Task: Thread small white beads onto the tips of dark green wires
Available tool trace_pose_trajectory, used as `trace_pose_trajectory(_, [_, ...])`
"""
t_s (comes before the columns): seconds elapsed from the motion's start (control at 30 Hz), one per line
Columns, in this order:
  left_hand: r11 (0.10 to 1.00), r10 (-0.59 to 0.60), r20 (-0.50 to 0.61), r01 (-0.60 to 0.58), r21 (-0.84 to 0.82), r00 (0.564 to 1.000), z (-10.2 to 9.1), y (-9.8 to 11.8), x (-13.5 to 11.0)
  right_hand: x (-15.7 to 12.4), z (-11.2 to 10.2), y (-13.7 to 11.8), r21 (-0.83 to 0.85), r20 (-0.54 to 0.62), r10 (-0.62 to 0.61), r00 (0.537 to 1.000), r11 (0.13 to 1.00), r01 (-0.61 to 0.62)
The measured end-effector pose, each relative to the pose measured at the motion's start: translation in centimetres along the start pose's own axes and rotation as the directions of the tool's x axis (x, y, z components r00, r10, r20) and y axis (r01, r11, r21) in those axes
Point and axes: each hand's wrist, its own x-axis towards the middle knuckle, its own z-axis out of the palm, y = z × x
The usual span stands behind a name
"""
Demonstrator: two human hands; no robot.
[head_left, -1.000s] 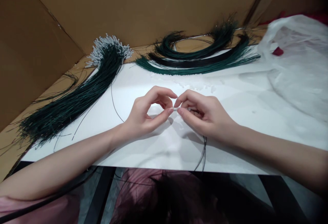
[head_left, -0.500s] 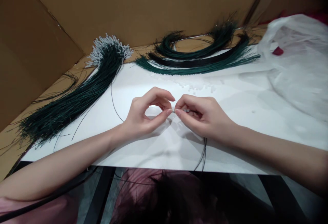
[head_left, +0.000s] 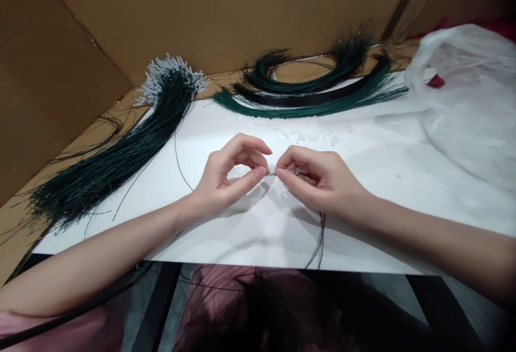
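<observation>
Over the middle of the white tabletop, my left hand [head_left: 237, 172] pinches the end of a thin dark cord [head_left: 270, 174] between thumb and a finger, its index finger raised in a curve. Facing it, my right hand [head_left: 316, 176] is closed on the same cord with thumb and index finger. A short stretch of cord shows in the gap between the two pinches. Small pale beads [head_left: 296, 172] are partly visible under the right fingers. Below that hand, loose strands [head_left: 322, 239] of cord hang past the table's front edge.
To the left lies a thick bundle of dark green cords [head_left: 133, 142] with white beaded ends [head_left: 165, 72]. Curved bundles of green and black cord [head_left: 318, 102] rest at the back. Small white beads [head_left: 298, 126] are scattered before them. A translucent plastic bag [head_left: 467, 99] sits at right.
My left hand has shifted slightly left and up, so a little more cord shows between the hands. My right hand stays nearly in place.
</observation>
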Motion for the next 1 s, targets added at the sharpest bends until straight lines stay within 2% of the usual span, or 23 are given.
trace_pose_trajectory(0.23, [0.995, 0.030, -0.002, -0.029, 0.092, 1.000, 0.42, 0.25, 0.12, -0.02, 0.00, 0.03, -0.005, 0.021, -0.007, 1.000, 1.000, 0.007])
trace_pose_trajectory(0.5, [0.992, 0.023, -0.027, -0.020, 0.123, 0.999, 0.35, 0.31, -0.21, -0.02, 0.00, 0.09, -0.023, 0.039, -0.009, 0.999, 1.000, 0.010])
trace_pose_trajectory(0.87, [0.992, 0.022, -0.031, -0.018, 0.126, 0.999, 0.25, 0.34, -0.24, 0.00, -0.06, 0.19, -0.057, 0.040, -0.010, 0.999, 0.998, 0.012])
trace_pose_trajectory(1.0, [0.997, -0.009, -0.035, 0.012, 0.071, 0.999, 0.20, 0.36, -0.16, 0.04, -0.07, 0.16, -0.053, 0.035, -0.004, 0.999, 0.999, 0.006])
